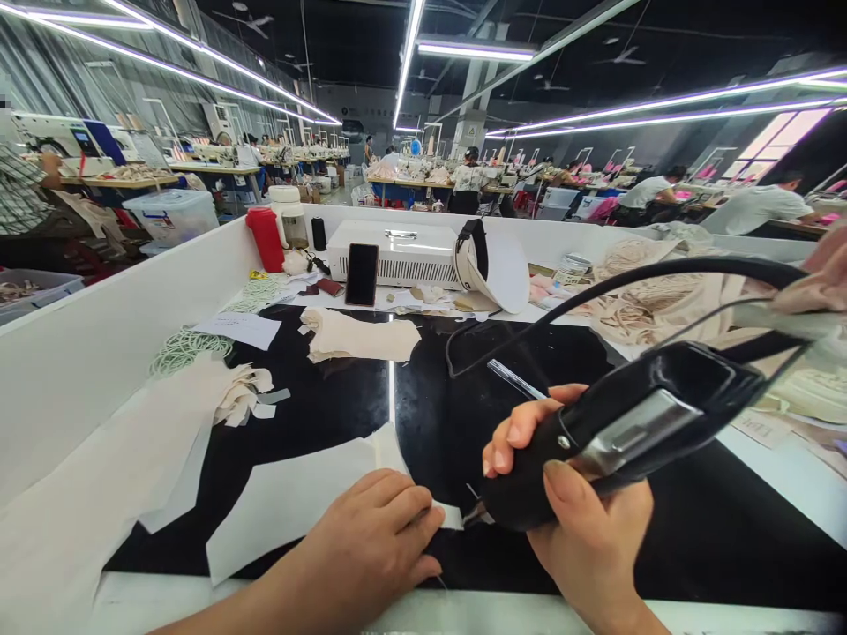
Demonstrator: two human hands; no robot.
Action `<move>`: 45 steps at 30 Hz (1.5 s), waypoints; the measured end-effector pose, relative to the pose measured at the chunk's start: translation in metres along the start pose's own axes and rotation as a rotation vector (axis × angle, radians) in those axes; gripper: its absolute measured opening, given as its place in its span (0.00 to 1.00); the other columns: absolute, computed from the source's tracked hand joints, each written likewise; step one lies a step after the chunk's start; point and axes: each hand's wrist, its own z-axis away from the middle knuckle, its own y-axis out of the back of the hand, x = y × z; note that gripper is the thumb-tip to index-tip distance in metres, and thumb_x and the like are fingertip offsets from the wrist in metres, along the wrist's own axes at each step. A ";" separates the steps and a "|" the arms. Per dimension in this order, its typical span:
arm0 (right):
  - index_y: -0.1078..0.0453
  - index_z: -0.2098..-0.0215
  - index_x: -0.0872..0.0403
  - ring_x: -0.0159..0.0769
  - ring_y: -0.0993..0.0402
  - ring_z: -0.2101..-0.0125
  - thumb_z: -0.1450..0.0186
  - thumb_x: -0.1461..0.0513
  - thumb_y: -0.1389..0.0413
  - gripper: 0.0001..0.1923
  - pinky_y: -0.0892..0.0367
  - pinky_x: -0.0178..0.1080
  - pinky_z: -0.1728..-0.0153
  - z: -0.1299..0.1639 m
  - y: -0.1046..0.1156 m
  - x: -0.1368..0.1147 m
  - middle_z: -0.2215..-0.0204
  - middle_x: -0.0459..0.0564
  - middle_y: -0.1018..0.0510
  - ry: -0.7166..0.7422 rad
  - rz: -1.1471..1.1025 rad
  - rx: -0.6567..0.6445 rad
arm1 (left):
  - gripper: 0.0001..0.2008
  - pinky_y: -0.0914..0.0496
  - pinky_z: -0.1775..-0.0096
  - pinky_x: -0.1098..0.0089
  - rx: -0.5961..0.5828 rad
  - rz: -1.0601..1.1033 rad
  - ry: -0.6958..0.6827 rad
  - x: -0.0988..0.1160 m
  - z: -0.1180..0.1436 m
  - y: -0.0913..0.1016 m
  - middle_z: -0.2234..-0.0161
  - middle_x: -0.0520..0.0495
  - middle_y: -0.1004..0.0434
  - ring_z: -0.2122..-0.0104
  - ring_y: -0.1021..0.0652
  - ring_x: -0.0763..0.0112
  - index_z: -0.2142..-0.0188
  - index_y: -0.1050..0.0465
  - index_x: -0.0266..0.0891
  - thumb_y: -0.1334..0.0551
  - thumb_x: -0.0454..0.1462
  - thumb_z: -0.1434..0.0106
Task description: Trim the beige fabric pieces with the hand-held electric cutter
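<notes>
My right hand is shut on a black corded handheld tool, its metal tip down at the edge of a white fabric piece lying on the glossy black work surface. My left hand lies flat on that fabric piece, fingers together, pressing its right end just left of the tool tip. The tool's black cable arcs up and to the right.
White walls box in the bench. On it lie a folded beige fabric stack, small fabric scraps, a pen, a phone against a white machine box, a red jug and piled beige straps. Other people work at distant tables.
</notes>
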 end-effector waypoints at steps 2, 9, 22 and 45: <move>0.29 0.44 0.43 0.33 0.22 0.71 0.29 0.57 0.34 0.16 0.21 0.39 0.70 0.001 0.001 0.001 0.65 0.44 0.24 -0.006 0.010 -0.017 | 0.17 0.22 0.51 0.57 0.004 0.004 0.001 0.000 0.000 0.000 0.53 0.44 0.20 0.56 0.20 0.56 0.45 0.27 0.34 0.33 0.43 0.25; 0.29 0.47 0.45 0.33 0.23 0.72 0.31 0.56 0.32 0.17 0.22 0.38 0.71 0.000 0.001 0.000 0.67 0.43 0.23 0.005 0.055 0.052 | 0.15 0.24 0.48 0.57 0.005 0.028 -0.001 -0.002 0.003 0.000 0.52 0.44 0.20 0.54 0.20 0.57 0.44 0.27 0.35 0.34 0.42 0.24; 0.27 0.48 0.46 0.34 0.23 0.73 0.33 0.56 0.31 0.18 0.21 0.39 0.72 -0.001 0.009 -0.005 0.68 0.42 0.22 0.033 0.089 0.084 | 0.12 0.24 0.46 0.60 0.041 0.069 -0.014 -0.008 0.007 -0.002 0.54 0.46 0.19 0.55 0.20 0.61 0.48 0.25 0.36 0.31 0.40 0.26; 0.27 0.52 0.47 0.35 0.25 0.75 0.37 0.58 0.29 0.18 0.24 0.40 0.74 -0.007 -0.001 -0.009 0.70 0.43 0.22 0.026 0.094 0.167 | 0.12 0.27 0.40 0.61 -0.010 0.071 0.000 -0.002 0.009 0.000 0.54 0.47 0.21 0.53 0.20 0.64 0.49 0.27 0.38 0.31 0.40 0.26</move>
